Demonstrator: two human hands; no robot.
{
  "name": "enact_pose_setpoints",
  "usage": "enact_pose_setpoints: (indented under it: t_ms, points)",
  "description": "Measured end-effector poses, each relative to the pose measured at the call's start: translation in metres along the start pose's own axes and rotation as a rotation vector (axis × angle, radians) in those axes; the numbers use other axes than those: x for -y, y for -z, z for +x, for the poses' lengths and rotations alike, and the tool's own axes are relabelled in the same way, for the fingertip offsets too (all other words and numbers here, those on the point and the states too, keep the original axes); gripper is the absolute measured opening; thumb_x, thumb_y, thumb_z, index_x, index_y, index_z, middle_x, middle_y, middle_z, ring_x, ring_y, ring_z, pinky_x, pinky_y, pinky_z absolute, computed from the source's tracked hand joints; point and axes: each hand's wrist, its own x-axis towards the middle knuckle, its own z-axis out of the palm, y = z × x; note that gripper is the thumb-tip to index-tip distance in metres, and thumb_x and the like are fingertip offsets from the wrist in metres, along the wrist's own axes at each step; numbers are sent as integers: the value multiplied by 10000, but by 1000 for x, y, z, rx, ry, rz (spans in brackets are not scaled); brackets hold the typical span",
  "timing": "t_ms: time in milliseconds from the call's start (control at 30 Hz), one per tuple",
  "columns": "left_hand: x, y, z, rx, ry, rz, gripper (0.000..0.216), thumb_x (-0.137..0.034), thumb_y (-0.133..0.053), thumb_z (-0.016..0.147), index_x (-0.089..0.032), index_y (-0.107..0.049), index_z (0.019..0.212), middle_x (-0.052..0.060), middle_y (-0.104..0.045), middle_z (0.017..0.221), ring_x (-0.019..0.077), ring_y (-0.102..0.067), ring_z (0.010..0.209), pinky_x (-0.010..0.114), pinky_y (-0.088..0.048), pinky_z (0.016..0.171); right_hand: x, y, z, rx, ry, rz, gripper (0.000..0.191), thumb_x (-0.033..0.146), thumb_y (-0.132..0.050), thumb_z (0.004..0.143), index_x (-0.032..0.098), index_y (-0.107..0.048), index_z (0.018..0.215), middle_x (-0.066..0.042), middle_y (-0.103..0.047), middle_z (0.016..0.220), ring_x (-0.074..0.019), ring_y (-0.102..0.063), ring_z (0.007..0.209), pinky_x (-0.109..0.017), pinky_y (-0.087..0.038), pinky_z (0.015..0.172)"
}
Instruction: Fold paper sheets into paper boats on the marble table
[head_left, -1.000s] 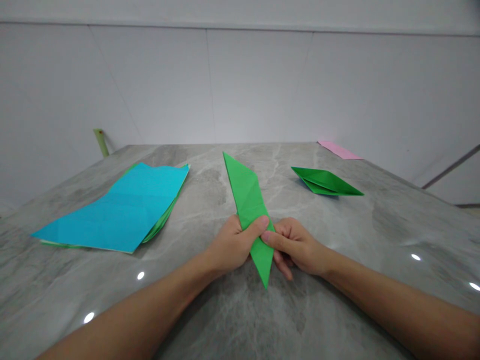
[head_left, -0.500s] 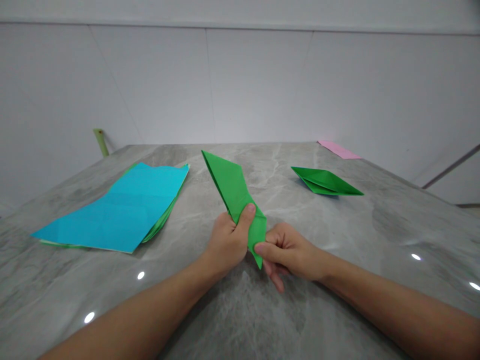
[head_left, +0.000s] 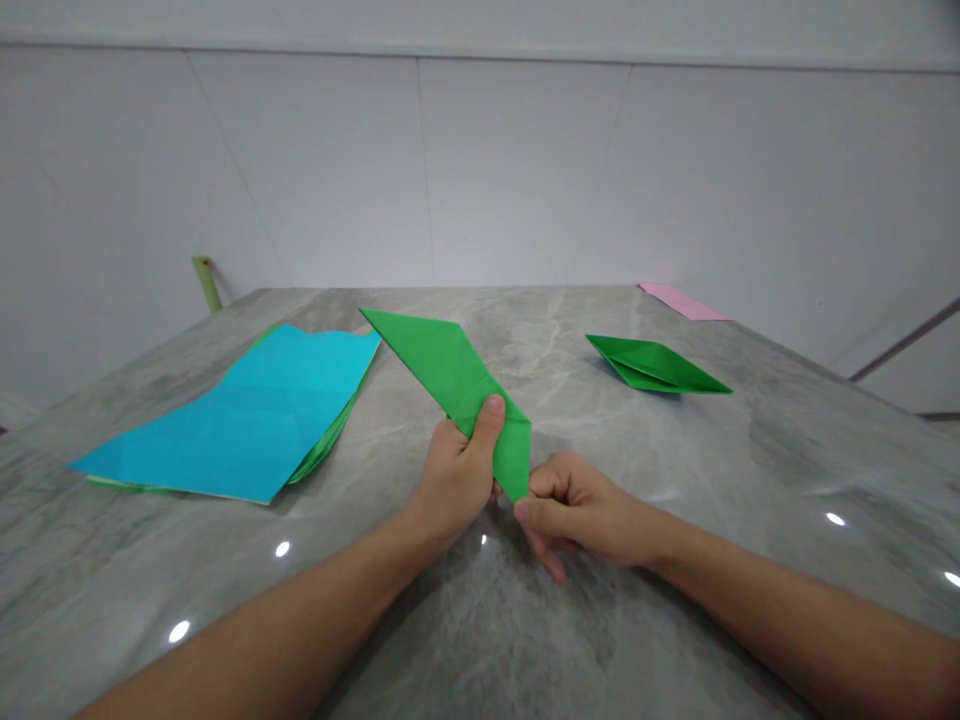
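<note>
A long, pointed piece of folded green paper (head_left: 442, 372) is held above the grey marble table (head_left: 675, 480). My left hand (head_left: 457, 475) grips its middle, thumb pressed on top. Close beside it, my right hand (head_left: 577, 505) pinches the near tip between thumb and forefinger, the other fingers curled. The far tip points up and to the left, toward the stack of paper.
A stack of sheets with a blue one on top (head_left: 240, 415) lies at the left. A finished green folded shape (head_left: 656, 365) rests at the back right, and a pink sheet (head_left: 682, 300) lies by the far edge. A green stick (head_left: 206, 283) leans at the back left.
The green paper has swung so its far tip leans further left, and its near tip has come up. My right hand slid to pinch that near tip.
</note>
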Motion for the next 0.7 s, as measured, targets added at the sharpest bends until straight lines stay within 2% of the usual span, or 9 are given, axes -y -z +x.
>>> enact_pose_setpoints:
  t_ms: [67, 167, 300, 467, 600, 700]
  points:
    - [1, 1, 1, 36, 46, 6, 589, -663, -485, 859, -199, -436, 499, -50, -411, 364, 69, -375, 301, 187, -237, 298, -2, 0, 0, -16, 1, 13, 451, 458, -587, 871, 157, -572, 537, 34, -510, 382, -55, -382, 337, -197, -293, 400]
    - [2, 1, 1, 158, 114, 24, 569, -653, -516, 836, -193, -467, 506, -43, -439, 370, 70, -377, 295, 193, -239, 300, -5, 1, 0, -45, -27, 59, 420, 444, -589, 859, 158, -578, 551, 43, -495, 352, -60, -399, 308, -201, -277, 386]
    - [3, 2, -1, 273, 130, 38, 576, -644, -507, 840, -192, -464, 487, -41, -430, 366, 66, -359, 306, 203, -228, 322, -4, 2, 1, -78, -68, 100, 415, 450, -600, 829, 160, -559, 535, 36, -502, 346, -59, -394, 284, -208, -250, 369]
    - [3, 2, -3, 338, 141, -3, 585, -649, -541, 817, -196, -441, 459, -58, -359, 344, 58, -287, 314, 222, -197, 351, -2, 2, 2, -76, -61, 130, 402, 440, -609, 803, 151, -580, 525, 21, -512, 349, -66, -400, 282, -213, -246, 362]
    - [5, 1, -2, 398, 171, -110, 550, -643, -601, 770, -185, -473, 491, -43, -424, 385, 59, -306, 342, 222, -196, 369, -4, 2, 3, -95, -55, 166, 400, 446, -617, 796, 147, -598, 531, 15, -524, 349, -65, -390, 274, -212, -244, 359]
    - [8, 0, -1, 396, 171, -131, 541, -635, -615, 768, -172, -505, 511, -33, -456, 404, 61, -321, 354, 218, -208, 381, -4, 2, 3, -110, -59, 200, 395, 445, -632, 780, 151, -596, 519, 12, -524, 341, -69, -389, 269, -213, -227, 351]
